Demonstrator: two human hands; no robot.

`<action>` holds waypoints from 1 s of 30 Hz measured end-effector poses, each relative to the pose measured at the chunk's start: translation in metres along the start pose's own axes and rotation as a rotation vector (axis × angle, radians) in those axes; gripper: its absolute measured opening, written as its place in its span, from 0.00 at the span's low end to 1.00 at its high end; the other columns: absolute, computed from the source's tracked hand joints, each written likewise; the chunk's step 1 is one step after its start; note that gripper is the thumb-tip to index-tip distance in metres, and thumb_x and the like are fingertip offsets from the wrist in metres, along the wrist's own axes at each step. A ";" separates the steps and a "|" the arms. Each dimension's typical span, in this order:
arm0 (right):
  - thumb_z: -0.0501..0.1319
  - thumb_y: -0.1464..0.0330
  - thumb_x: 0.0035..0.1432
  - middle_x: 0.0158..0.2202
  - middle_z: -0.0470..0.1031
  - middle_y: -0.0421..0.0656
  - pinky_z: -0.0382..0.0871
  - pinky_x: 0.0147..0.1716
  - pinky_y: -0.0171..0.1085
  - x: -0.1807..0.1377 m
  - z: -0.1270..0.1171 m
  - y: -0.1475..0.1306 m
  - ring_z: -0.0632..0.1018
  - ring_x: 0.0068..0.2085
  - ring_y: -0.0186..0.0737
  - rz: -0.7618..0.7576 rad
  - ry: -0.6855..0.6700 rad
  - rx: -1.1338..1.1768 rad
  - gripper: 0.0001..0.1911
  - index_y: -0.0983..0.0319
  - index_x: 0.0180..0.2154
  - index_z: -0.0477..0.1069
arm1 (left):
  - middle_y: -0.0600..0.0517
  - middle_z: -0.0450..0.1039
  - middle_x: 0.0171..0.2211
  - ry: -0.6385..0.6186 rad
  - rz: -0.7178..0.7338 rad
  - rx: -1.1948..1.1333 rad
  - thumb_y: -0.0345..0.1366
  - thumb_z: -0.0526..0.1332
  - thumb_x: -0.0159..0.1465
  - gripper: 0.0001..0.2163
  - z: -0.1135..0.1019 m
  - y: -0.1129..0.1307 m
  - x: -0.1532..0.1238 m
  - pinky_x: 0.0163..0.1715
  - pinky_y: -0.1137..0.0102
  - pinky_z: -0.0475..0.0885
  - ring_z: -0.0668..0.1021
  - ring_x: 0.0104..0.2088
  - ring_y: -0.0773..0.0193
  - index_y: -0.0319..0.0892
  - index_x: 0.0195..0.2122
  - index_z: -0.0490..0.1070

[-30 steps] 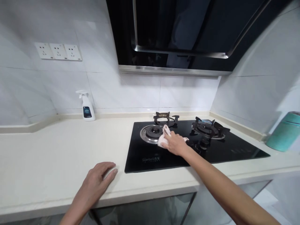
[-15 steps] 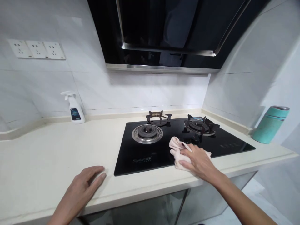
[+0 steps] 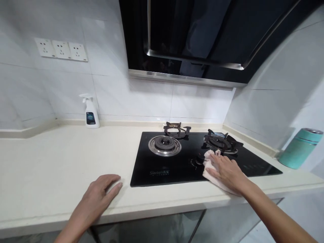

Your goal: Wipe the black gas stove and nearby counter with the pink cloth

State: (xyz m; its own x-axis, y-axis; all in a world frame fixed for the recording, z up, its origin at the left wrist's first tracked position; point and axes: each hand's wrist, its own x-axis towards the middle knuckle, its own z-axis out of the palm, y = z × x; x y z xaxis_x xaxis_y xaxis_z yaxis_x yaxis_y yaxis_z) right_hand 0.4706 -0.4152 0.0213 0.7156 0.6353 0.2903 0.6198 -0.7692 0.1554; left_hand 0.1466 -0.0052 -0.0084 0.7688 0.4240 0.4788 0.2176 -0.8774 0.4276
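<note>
My right hand (image 3: 227, 171) presses a pale pink cloth (image 3: 212, 168) onto the front of the black glass gas stove (image 3: 154, 177). Part of the cloth hangs over the stove's front edge onto the counter. Just left of the cloth is a black control knob (image 3: 199, 158). My left hand (image 3: 102, 192) rests on the counter, left of the stove, with thumb and fingers apart and nothing in it. The left burner (image 3: 165, 144) is bare of its pan support (image 3: 177, 131), which stands behind it. On the right burner (image 3: 219, 142) the support is in place.
A white spray bottle (image 3: 91, 113) stands by the back wall on the left. At the far right is a turquoise tumbler (image 3: 300, 148). A black range hood (image 3: 187, 40) slants over the stove. The pale counter (image 3: 63, 168) ends in a front edge above cabinet doors.
My right hand has slid the cloth rightwards across the stove, uncovering the control knob. The view has turned a little to the left. My left hand stays on the counter.
</note>
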 end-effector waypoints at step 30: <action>0.46 0.52 0.70 0.54 0.75 0.55 0.69 0.52 0.49 -0.015 0.052 0.124 0.75 0.53 0.54 0.101 0.115 0.224 0.28 0.61 0.55 0.73 | 0.49 0.82 0.49 -0.037 0.033 0.076 0.60 0.57 0.66 0.23 -0.002 -0.002 0.002 0.52 0.59 0.78 0.82 0.50 0.50 0.50 0.46 0.81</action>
State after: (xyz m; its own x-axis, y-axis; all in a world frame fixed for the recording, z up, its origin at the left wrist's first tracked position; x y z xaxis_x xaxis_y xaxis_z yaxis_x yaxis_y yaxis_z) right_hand 0.5531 -0.5168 -0.0125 0.7441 0.5341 0.4013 0.6121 -0.7857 -0.0893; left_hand 0.1465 -0.0022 -0.0068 0.7978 0.3870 0.4622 0.2355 -0.9059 0.3520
